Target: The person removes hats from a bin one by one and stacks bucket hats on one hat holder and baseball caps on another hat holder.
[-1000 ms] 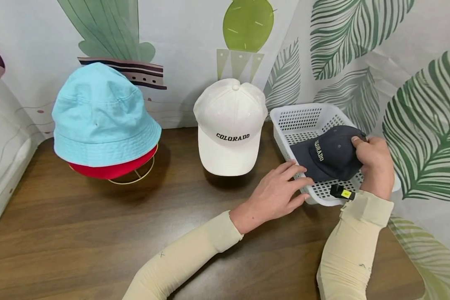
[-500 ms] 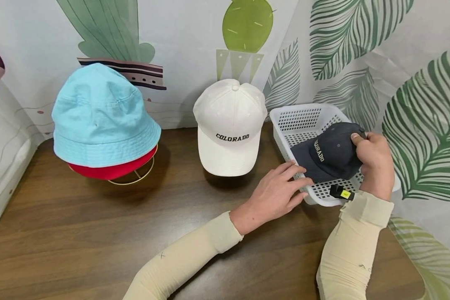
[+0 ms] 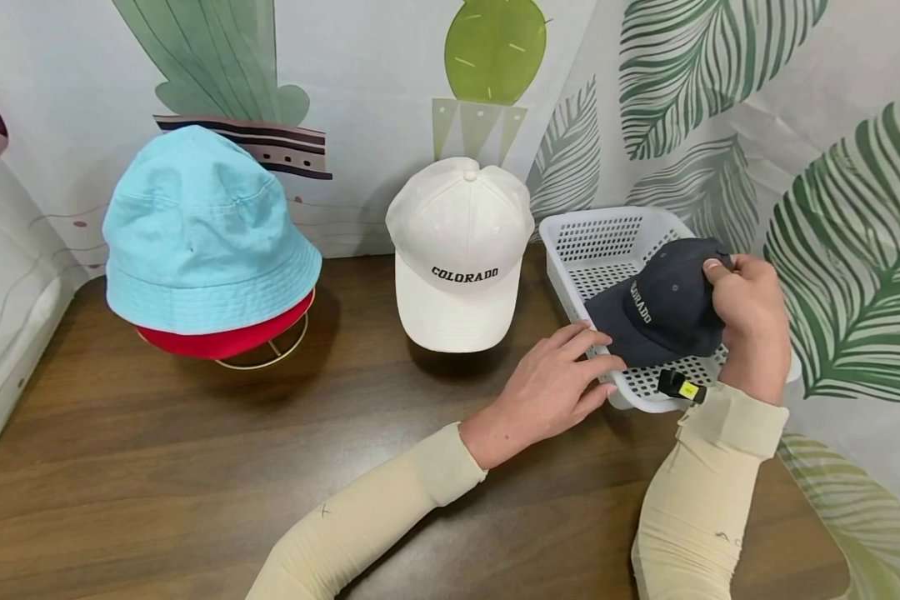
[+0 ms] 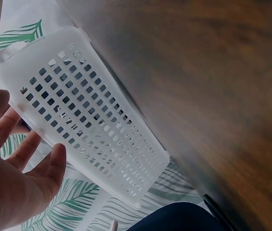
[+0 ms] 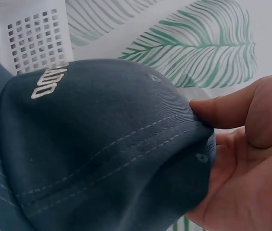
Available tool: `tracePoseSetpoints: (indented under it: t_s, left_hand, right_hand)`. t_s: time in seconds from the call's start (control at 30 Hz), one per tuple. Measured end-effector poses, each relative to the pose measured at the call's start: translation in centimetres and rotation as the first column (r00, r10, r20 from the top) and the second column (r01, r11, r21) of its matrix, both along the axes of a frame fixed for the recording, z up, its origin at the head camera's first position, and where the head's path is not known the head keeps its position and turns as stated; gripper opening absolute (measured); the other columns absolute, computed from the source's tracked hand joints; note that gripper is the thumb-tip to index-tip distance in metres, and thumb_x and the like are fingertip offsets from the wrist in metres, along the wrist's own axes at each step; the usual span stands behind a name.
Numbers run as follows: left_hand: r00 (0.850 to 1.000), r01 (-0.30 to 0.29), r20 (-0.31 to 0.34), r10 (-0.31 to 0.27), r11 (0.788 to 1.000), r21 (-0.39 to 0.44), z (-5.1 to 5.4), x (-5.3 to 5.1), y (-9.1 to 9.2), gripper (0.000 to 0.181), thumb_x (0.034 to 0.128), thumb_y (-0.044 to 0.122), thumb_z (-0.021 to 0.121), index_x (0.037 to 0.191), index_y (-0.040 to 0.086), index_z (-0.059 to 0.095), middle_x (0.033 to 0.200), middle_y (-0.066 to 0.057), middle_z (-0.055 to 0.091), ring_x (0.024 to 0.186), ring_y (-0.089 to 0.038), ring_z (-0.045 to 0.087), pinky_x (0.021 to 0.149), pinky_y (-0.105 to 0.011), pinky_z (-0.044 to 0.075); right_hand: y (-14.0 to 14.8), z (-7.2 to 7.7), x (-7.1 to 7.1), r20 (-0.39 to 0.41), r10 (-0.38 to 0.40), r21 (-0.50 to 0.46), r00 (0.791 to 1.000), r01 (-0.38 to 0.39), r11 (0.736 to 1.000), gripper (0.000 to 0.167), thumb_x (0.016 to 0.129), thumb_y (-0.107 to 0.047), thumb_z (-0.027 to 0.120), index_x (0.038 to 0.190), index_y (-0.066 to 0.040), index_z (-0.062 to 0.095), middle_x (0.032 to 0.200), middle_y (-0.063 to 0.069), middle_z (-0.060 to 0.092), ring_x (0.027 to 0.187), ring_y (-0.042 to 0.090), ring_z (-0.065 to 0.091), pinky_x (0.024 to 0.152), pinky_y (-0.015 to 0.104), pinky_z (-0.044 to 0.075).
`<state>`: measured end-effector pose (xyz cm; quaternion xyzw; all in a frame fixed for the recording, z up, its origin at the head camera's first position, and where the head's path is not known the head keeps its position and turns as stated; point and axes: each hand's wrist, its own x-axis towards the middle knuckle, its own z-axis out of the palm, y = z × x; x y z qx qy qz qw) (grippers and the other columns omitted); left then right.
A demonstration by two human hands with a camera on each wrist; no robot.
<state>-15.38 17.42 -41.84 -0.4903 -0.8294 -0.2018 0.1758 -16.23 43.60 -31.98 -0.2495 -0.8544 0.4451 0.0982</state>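
A dark navy baseball cap (image 3: 673, 292) with light lettering is tilted over the white plastic basket (image 3: 558, 267), its brim low and its crown raised. My right hand (image 3: 753, 312) pinches the back of that cap between thumb and fingers; the right wrist view shows the thumb (image 5: 217, 111) pressed on the cloth. My left hand (image 3: 547, 383) rests its spread fingers on the near left rim of the basket. In the left wrist view those fingers (image 4: 28, 149) touch the rim above the basket's perforated side.
A white baseball cap (image 3: 461, 250) stands left of the basket. Farther left, a light blue bucket hat (image 3: 202, 233) sits over a red hat (image 3: 232, 337) on a gold wire stand (image 3: 281, 358). A printed cloth (image 3: 360, 75) hangs behind the wooden table (image 3: 157, 483).
My right hand has raised the back of the navy cap slightly, tilting it more, with its brim drawn a little to the right. The left hand has stayed at the basket rim.
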Motion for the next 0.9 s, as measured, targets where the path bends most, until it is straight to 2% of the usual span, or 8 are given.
tracePoseSetpoints:
  t_s: [0.37,0.5,0.67,0.8,0.9]
  left_hand:
    - [1.0,0.016,0.005,-0.016,0.999,0.035,-0.1,-0.1,0.0,0.027,0.1072,0.038,0.062,0.13,0.031,0.074,0.144,0.001,0.059,0.143,-0.026,0.051,0.122,-0.031,0.038]
    - [1.0,0.012,0.005,-0.012,0.999,0.03,-0.1,-0.1,0.0,0.028,0.1073,0.038,0.062,0.131,0.032,0.074,0.145,0.001,0.058,0.144,-0.025,0.05,0.119,-0.032,0.041]
    - [1.0,0.01,0.009,-0.01,1.0,0.024,0.0,-0.2,0.0,0.028,0.1072,0.038,0.062,0.132,0.032,0.073,0.146,0.001,0.058,0.143,-0.025,0.05,0.116,-0.033,0.045]
    - [1.0,0.014,0.008,-0.014,0.999,0.029,-0.1,-0.2,0.0,0.027,0.1067,0.037,0.063,0.131,0.032,0.074,0.145,0.001,0.059,0.143,-0.024,0.051,0.117,-0.032,0.044]
    - [1.0,0.016,0.003,-0.016,0.999,0.034,-0.1,-0.2,0.0,0.026,0.1059,0.036,0.064,0.13,0.032,0.074,0.144,0.001,0.059,0.142,-0.024,0.051,0.118,-0.031,0.043]
  right_hand:
    - [-1.0,1.5,0.9,-0.071,-0.054,-0.043,0.996,0.051,0.998,0.028,0.114,-0.035,0.036,0.114,-0.013,0.053,0.113,-0.001,0.047,0.086,0.005,0.054,0.071,0.016,0.05]
    - [-1.3,1.7,1.1,-0.143,-0.09,-0.099,0.986,0.076,0.992,0.021,0.114,-0.034,0.038,0.108,-0.021,0.053,0.107,-0.005,0.05,0.083,0.002,0.056,0.072,0.014,0.05]
    - [-1.6,2.2,1.5,-0.276,-0.153,-0.233,0.949,0.089,0.968,0.017,0.114,-0.029,0.044,0.103,-0.019,0.054,0.104,-0.003,0.05,0.083,0.005,0.056,0.072,0.013,0.048]
    - [-2.0,2.7,1.9,-0.353,-0.209,-0.381,0.912,0.064,0.922,0.016,0.112,-0.026,0.048,0.105,-0.014,0.056,0.106,0.0,0.054,0.082,0.007,0.06,0.07,0.012,0.05]
    - [-2.3,3.1,2.2,-0.386,-0.245,-0.428,0.889,0.062,0.901,0.014,0.112,-0.025,0.049,0.109,-0.014,0.058,0.109,0.001,0.057,0.084,0.006,0.063,0.073,0.012,0.052]
